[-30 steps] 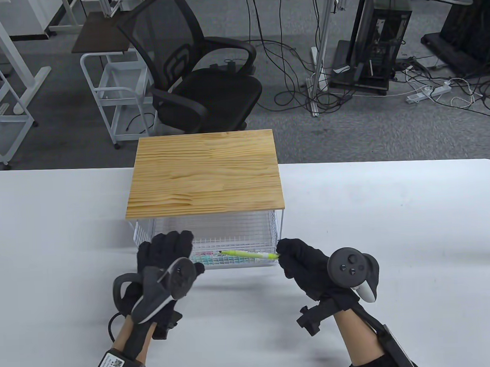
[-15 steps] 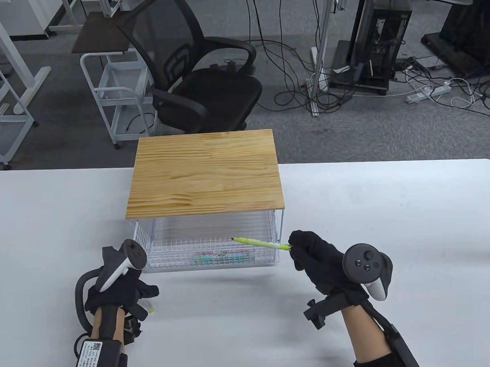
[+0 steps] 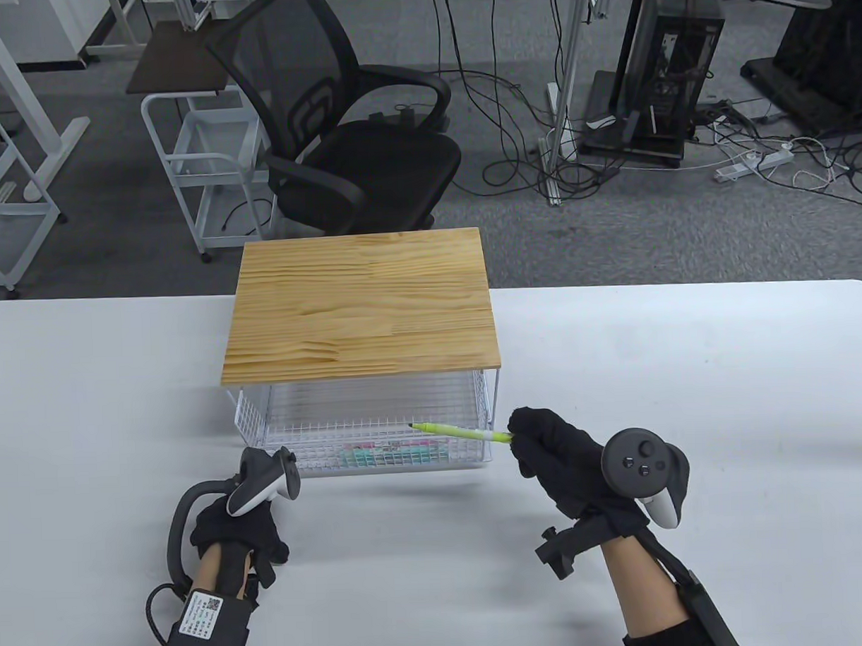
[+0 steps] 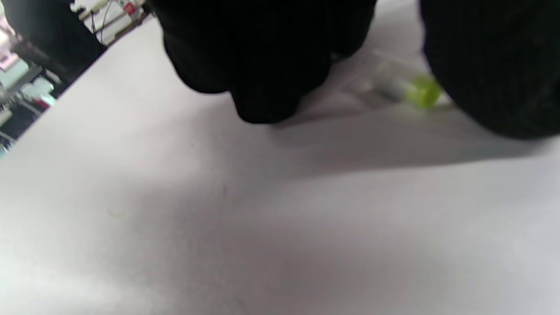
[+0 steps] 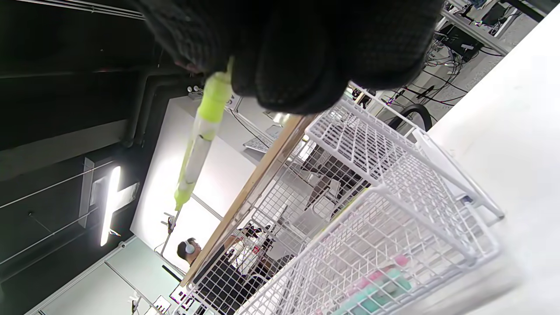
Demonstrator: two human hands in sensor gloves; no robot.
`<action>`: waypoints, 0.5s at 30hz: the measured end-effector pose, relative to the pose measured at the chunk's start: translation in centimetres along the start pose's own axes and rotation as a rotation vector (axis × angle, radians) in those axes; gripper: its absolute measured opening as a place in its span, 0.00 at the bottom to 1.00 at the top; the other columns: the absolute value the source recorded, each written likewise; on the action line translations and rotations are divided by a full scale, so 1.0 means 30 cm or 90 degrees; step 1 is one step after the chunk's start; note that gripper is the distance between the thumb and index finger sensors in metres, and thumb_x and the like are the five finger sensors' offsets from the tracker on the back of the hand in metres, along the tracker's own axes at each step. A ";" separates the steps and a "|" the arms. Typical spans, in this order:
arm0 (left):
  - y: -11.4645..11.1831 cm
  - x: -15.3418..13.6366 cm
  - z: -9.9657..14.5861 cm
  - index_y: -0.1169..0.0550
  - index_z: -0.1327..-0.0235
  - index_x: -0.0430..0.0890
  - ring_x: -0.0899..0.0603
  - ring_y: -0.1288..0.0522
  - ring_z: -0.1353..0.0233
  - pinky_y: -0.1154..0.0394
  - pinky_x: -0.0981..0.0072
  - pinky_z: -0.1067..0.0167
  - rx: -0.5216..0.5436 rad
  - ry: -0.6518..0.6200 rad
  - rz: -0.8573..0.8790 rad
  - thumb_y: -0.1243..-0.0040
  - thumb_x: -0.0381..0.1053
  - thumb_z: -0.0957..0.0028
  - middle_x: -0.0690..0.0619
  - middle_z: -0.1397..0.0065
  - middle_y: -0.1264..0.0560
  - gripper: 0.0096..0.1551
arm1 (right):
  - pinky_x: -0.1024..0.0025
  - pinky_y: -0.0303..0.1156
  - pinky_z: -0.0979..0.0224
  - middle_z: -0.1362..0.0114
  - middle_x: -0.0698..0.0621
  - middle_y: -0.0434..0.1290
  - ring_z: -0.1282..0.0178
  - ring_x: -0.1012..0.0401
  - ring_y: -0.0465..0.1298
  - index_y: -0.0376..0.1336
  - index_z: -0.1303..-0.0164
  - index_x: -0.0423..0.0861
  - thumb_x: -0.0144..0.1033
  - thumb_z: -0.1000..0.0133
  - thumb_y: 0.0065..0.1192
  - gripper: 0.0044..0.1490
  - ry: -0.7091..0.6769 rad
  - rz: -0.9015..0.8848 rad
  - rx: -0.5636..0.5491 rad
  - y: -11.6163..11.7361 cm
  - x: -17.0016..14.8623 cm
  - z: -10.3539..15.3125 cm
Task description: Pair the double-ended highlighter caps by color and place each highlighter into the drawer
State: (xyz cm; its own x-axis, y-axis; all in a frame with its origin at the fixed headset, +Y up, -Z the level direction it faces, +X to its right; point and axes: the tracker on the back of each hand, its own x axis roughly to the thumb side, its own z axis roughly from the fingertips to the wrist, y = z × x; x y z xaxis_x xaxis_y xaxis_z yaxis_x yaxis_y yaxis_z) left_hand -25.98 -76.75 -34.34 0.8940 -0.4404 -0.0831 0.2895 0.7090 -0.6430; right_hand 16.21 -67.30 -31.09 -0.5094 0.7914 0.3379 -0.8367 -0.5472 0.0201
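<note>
Your right hand pinches the tail of a green highlighter: uncapped, white barrel, lime ends, tip pointing to 9 o'clock above the pulled-out wire drawer. Your left hand curls its fingers down on the white table, by a lime-ended cap; grip unclear. Pink and teal highlighters lie along the drawer's front.

A black mesh office chair stands on grey carpet floor behind the white surface, a white wire trolley beside it, black cables trailing.
</note>
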 end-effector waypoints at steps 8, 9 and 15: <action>0.009 0.024 0.005 0.38 0.24 0.60 0.54 0.19 0.28 0.22 0.58 0.24 0.050 -0.004 -0.030 0.30 0.68 0.65 0.59 0.25 0.27 0.53 | 0.58 0.78 0.38 0.37 0.48 0.76 0.50 0.61 0.81 0.60 0.28 0.49 0.42 0.38 0.58 0.28 0.015 -0.006 -0.009 -0.015 -0.020 0.000; 0.010 0.026 0.005 0.37 0.25 0.60 0.54 0.18 0.29 0.21 0.59 0.25 0.054 -0.003 -0.033 0.30 0.68 0.66 0.59 0.26 0.26 0.52 | 0.58 0.78 0.38 0.37 0.48 0.76 0.50 0.61 0.81 0.60 0.28 0.49 0.42 0.38 0.58 0.28 0.016 -0.006 -0.010 -0.016 -0.021 0.000; 0.011 0.033 0.007 0.32 0.29 0.61 0.55 0.16 0.33 0.18 0.62 0.28 0.071 -0.012 -0.036 0.28 0.66 0.65 0.61 0.30 0.23 0.47 | 0.57 0.78 0.38 0.37 0.48 0.76 0.50 0.61 0.81 0.60 0.28 0.49 0.42 0.38 0.58 0.27 0.022 -0.007 -0.013 -0.020 -0.027 0.001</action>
State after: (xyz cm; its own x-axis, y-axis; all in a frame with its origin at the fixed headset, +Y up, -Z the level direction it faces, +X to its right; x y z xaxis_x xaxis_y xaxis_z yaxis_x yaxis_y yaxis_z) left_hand -24.92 -76.82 -34.48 0.8810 -0.4718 -0.0342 0.3750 0.7406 -0.5575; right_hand 17.12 -67.63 -31.35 -0.5070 0.8064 0.3044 -0.8460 -0.5332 0.0038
